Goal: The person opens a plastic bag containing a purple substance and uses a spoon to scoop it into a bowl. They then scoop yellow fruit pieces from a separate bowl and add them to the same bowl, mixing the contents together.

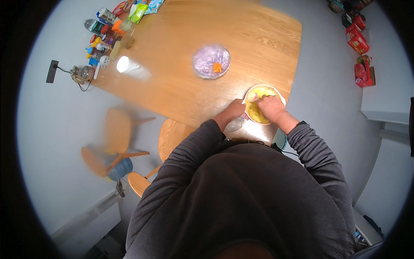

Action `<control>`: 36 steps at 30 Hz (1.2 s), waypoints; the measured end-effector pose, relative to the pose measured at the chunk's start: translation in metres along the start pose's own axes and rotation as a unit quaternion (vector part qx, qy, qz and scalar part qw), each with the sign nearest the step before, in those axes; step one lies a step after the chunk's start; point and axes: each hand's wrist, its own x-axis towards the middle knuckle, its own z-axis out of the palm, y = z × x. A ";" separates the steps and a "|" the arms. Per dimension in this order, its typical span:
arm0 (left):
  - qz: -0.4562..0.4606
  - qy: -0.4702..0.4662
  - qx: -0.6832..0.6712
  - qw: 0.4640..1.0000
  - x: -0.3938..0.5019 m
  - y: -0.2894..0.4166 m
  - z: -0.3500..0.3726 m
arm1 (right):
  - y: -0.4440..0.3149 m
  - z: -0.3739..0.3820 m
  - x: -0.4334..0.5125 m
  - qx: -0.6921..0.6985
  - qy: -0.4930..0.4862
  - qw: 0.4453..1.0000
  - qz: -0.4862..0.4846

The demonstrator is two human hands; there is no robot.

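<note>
Near the front right of the table stands a white bowl (280,94) with yellow, wet-looking food (255,113) in it. My left hand (236,108) grips the bowl's left rim, thumb at the edge. Over the bowl, my right hand (271,106) has its fingers curled around one end of a pale pinkish piece of food (253,97), perhaps raw meat; the fingertips are partly hidden. A crumpled clear plastic bag (236,124) lies just below my left hand. Farther back sits a round, purplish bundle in clear plastic (208,60), with a small orange item (217,67) on it.
The wooden table (181,87) has a rounded right edge close to the bowl. A white cylinder (124,64) stands left; bottles, jars and packets (106,35) crowd the far left edge near a glass kettle (86,73). Wooden chairs (118,131) are at lower left.
</note>
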 end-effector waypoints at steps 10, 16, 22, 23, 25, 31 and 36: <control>-0.008 -0.018 -0.101 0.995 -0.011 0.013 -0.001 | -0.012 -0.012 -0.046 0.227 0.096 0.959 0.141; -0.028 -0.042 -0.106 0.993 -0.015 0.019 -0.002 | -0.024 -0.019 -0.033 0.149 0.031 0.979 0.132; -0.014 -0.012 -0.099 0.995 -0.012 0.017 0.001 | -0.015 -0.011 -0.012 0.125 -0.010 0.984 0.125; -0.009 -0.006 -0.094 0.996 -0.012 0.016 0.001 | -0.013 -0.010 -0.007 0.130 -0.019 0.982 0.134; -0.013 -0.001 -0.098 0.995 -0.012 0.014 0.003 | -0.007 -0.008 -0.002 0.143 -0.041 0.977 0.153; -0.006 0.011 -0.075 0.997 -0.002 0.004 0.004 | 0.000 0.004 0.000 0.234 -0.043 0.943 0.233; -0.023 0.033 -0.050 0.998 0.006 -0.005 0.006 | -0.007 -0.001 -0.015 0.210 -0.006 0.956 0.207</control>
